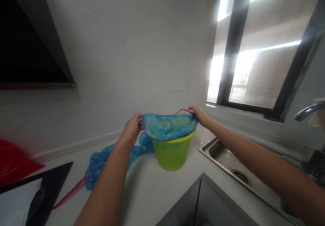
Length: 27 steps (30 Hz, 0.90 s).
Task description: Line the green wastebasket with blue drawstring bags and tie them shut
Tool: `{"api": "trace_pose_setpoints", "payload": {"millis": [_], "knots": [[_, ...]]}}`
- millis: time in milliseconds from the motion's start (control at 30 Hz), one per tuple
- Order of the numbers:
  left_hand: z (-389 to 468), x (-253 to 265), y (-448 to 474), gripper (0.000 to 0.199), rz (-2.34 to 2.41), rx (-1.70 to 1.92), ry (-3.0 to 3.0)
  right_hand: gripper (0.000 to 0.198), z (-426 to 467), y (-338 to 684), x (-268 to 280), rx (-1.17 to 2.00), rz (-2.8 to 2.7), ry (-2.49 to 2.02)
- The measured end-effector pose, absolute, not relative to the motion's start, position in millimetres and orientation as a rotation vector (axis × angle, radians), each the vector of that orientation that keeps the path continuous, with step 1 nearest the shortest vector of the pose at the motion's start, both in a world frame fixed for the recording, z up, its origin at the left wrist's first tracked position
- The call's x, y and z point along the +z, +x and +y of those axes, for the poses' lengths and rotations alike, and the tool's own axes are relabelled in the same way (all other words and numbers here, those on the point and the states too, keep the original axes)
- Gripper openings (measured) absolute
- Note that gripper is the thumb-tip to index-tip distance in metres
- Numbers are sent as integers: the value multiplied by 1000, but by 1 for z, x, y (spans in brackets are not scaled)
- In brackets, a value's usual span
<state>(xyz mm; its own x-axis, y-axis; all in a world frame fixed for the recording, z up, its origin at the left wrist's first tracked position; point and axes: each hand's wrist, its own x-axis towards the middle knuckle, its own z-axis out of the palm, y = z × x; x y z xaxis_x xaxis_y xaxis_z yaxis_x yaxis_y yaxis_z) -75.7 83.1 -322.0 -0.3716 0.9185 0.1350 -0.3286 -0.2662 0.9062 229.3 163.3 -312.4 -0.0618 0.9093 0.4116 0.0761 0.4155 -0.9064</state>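
Observation:
A lime-green perforated plastic basket [172, 154] stands upright on the pale countertop. Over its mouth lies a thin blue drawstring garbage bag [167, 126] with a pink-red edge and cord. My left hand [133, 127] grips the bag's edge at the left of the rim, fingers partly hidden behind the plastic. At the right side of the rim, my right hand [199, 116] pinches the bag's other edge, near a raised loop of the red cord. Left of the basket, another crumpled blue bag [98, 161] with a red drawstring lies partly behind my left forearm.
A steel sink [236, 165] with a faucet [308, 112] is at the right, below a dark-framed window [256, 49]. A black cooktop [48, 188] and a blurred red bag [17, 165] are at the left. Dark grey panels [203, 202] jut in at the front.

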Motion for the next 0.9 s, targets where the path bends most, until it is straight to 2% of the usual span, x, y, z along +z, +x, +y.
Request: {"api": "trace_pose_setpoints", "payload": {"millis": [67, 167, 233, 300, 367, 467, 700, 900], "knots": [[69, -316, -85, 33, 1275, 1603, 1187, 27, 158, 236, -310, 742, -1657, -1032], [45, -306, -93, 76, 1543, 1282, 1594, 35, 150, 239, -307, 522, -1959, -1125], [35, -301, -93, 86, 1567, 1187, 1690, 45, 145, 236, -306, 428, -2043, -1131], [33, -301, -91, 79, 1613, 1172, 1688, 45, 141, 232, -308, 315, -2116, -1151], [38, -304, -89, 64, 1709, 1144, 1668, 37, 138, 229, -311, 268, -2114, -1135], [51, -312, -93, 47, 1771, 1115, 1660, 35, 136, 226, -315, 531, -1740, -1033], [63, -314, -109, 36, 1821, 1502, 1530, 13, 142, 235, -315, 1040, -754, -656], [62, -313, -113, 15, 1908, 1688, 1387, 21, 138, 245, -328, 1220, -539, -587]]}}
